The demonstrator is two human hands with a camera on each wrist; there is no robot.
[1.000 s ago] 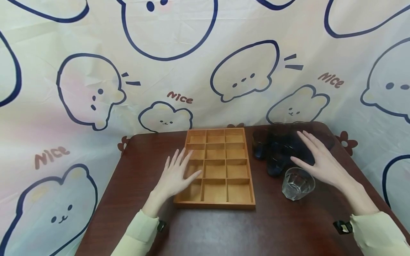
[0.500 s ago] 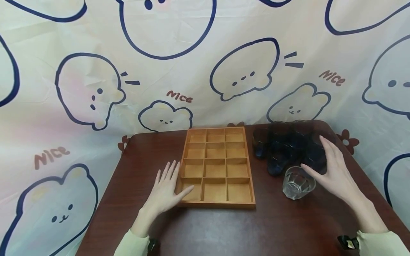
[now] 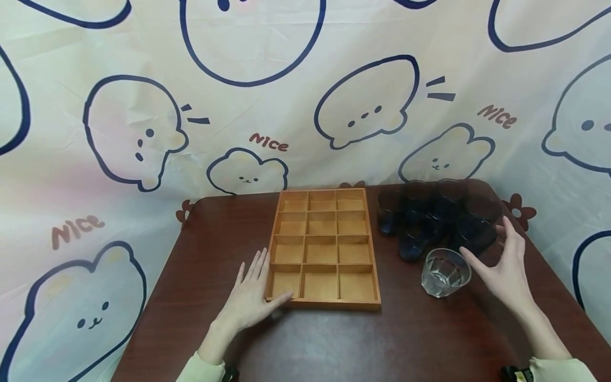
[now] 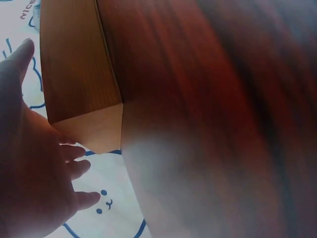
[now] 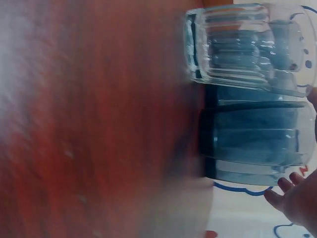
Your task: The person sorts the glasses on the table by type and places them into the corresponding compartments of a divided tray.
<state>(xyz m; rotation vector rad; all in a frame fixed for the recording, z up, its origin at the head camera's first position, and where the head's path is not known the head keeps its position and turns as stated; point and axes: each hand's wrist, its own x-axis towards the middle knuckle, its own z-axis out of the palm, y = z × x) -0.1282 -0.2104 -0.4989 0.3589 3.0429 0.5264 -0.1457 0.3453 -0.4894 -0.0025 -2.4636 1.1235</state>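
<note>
A light wooden tray [image 3: 320, 306] divided into several compartments lies on the table. My left hand [image 3: 250, 302] is at its near-left corner, fingers straight along the left side and thumb over the front edge. To the right stands a clear faceted glass [image 3: 445, 273], upright. Dark blue glasses [image 3: 414, 241] cluster behind it. My right hand [image 3: 508, 270] is spread beside the nearest blue glass [image 5: 257, 134], thumb tip close to the clear glass's rim and fingertips [image 5: 275, 201] on the far side, partly hidden in the head view.
The dark reddish-brown table [image 3: 329, 350] ends at a cloth backdrop [image 3: 363, 32] with cartoon drawings, which also hangs at both sides. The blue glasses crowd close together near the table's back right corner.
My left hand has drawn back from over the tray to its near-left corner. The right hand has moved right and toward me, from above the blue glasses to beside them.
</note>
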